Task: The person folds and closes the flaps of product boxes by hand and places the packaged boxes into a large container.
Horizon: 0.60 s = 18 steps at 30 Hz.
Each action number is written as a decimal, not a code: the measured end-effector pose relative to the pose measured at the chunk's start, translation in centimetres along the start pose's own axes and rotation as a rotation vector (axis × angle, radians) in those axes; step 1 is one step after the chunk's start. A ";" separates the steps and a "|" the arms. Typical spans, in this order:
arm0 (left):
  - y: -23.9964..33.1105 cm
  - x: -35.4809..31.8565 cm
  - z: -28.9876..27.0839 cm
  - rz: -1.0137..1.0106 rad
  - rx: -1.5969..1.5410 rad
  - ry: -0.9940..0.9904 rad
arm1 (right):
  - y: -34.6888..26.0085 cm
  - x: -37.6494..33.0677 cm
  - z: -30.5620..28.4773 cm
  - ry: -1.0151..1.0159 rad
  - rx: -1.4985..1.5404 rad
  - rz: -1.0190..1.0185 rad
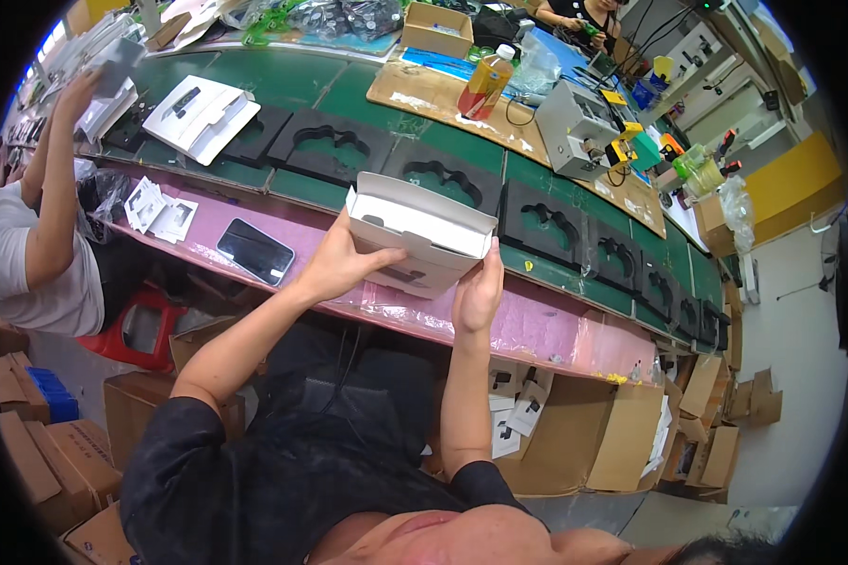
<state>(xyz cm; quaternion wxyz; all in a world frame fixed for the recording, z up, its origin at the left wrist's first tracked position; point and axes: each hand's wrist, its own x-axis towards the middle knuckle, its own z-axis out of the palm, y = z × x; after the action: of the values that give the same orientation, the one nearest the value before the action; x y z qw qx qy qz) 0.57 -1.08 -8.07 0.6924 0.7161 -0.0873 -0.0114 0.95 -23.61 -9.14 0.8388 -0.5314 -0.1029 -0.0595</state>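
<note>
A white carton box is held up in front of me above the pink bench edge, its top flap standing open. My left hand grips its left side, the thumb lying across the near face. On the right end, my right hand is closed around the lower corner with its fingers pointing up. White shows inside the opening; I cannot tell what the box contains. Left of it, a dark-screened smartphone lies on the pink strip, with small printed leaflets farther left.
Black foam trays with cut-outs line the green bench. Another white box lies at the upper left. A drink bottle and a grey machine stand beyond. A co-worker sits at left; cartons stand below the bench.
</note>
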 end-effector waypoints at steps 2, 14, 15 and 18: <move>-1.5 -0.7 -0.2 0.040 -0.112 -0.017 | 0.6 -0.2 -0.7 0.004 0.036 0.013; -0.4 1.1 -2.0 0.021 -0.630 -0.137 | 0.3 0.4 -1.0 0.020 0.001 0.035; -0.1 1.2 -2.0 -0.011 -0.588 -0.126 | 0.5 0.4 -1.3 0.029 0.000 0.044; 1.1 1.3 -1.7 -0.040 -0.552 -0.104 | 0.5 0.3 -1.5 0.042 0.001 0.054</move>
<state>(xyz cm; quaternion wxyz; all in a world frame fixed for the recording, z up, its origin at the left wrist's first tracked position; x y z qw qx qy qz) 1.96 0.42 -6.82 0.8554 0.5005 -0.1022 -0.0850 1.50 -24.73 -10.11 0.8423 -0.5322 -0.0707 -0.0479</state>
